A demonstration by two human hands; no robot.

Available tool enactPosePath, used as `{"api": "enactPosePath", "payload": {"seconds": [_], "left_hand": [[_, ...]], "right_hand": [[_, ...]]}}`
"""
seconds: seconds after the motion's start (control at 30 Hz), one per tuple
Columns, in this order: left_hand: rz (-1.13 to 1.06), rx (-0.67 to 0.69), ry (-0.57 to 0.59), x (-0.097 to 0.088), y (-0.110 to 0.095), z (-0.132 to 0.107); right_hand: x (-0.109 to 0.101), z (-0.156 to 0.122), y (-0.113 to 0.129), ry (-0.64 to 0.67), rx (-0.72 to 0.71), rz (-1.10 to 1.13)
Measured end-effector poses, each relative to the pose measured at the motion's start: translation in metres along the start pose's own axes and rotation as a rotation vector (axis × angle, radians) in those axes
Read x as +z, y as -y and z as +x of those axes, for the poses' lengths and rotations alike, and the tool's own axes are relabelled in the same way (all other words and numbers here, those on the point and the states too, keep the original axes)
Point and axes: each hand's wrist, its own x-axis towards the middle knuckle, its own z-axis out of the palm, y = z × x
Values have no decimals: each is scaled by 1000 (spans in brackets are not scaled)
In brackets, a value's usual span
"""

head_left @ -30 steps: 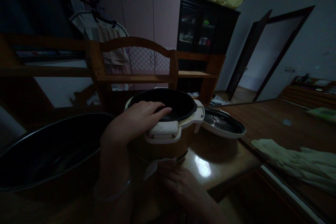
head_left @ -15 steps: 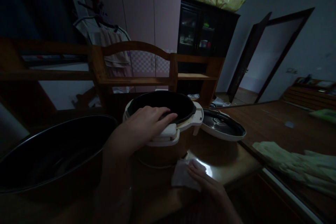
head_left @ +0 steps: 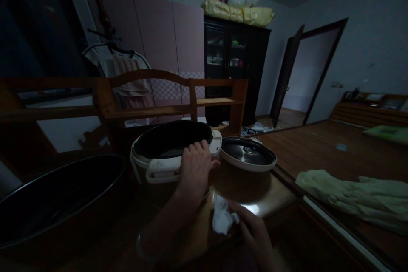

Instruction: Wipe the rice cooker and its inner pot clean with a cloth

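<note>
An electric cooker body [head_left: 165,166] with a white rim and dark interior stands on the wooden tabletop. My left hand [head_left: 195,163] is closed over its near right rim, fingers curled inside. Pinched in my right hand [head_left: 255,227] is a crumpled white tissue or cloth [head_left: 223,217], resting on the shiny tabletop just right of the cooker. A round dark lid [head_left: 234,159] with a pale edge lies behind it to the right. At the left stands a large black pot [head_left: 110,178], its inside in shadow.
A wooden shelf rail [head_left: 143,112] runs behind the cooker. On the right, a pale green cloth [head_left: 334,191] lies on a lower brown surface [head_left: 306,148] past the table edge. Clothes [head_left: 127,74] hang at the back left. The room is dim.
My left hand has slid right along the cooker's rim, uncovering the white front handle. The cooker looks turned a little. The tissue is more bunched in my right hand. The view has shifted.
</note>
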Motion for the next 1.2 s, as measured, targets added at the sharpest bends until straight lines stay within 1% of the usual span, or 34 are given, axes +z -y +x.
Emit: {"api": "enactPosePath", "payload": {"seconds": [0.13,0.23,0.33,0.53,0.7,0.83,1.0,1.13,1.2], "left_hand": [[6,18,-139,12,-7,8],[-33,-25,-234,22,-12,13],[-26,-77,-284,29,-14,16],[1,-86,-276,28,-14,15],[20,-103,-262,24,-13,12],[12,-84,-266,19,-12,6],[-35,-10,-259,12,-2,-10],[-81,89,-258,10,9,-24],[-92,121,-258,10,12,-27]], "right_hand": [[4,-1,-2,-58,-24,3],[8,0,-2,-81,-32,36],[9,0,2,-97,-22,42],[9,-1,9,-112,-30,55],[12,-4,8,-135,-26,52],[13,-3,9,-140,-24,60],[12,-2,15,-133,-9,40],[9,-6,21,-66,-25,-13],[5,-8,24,-56,-9,38]]}}
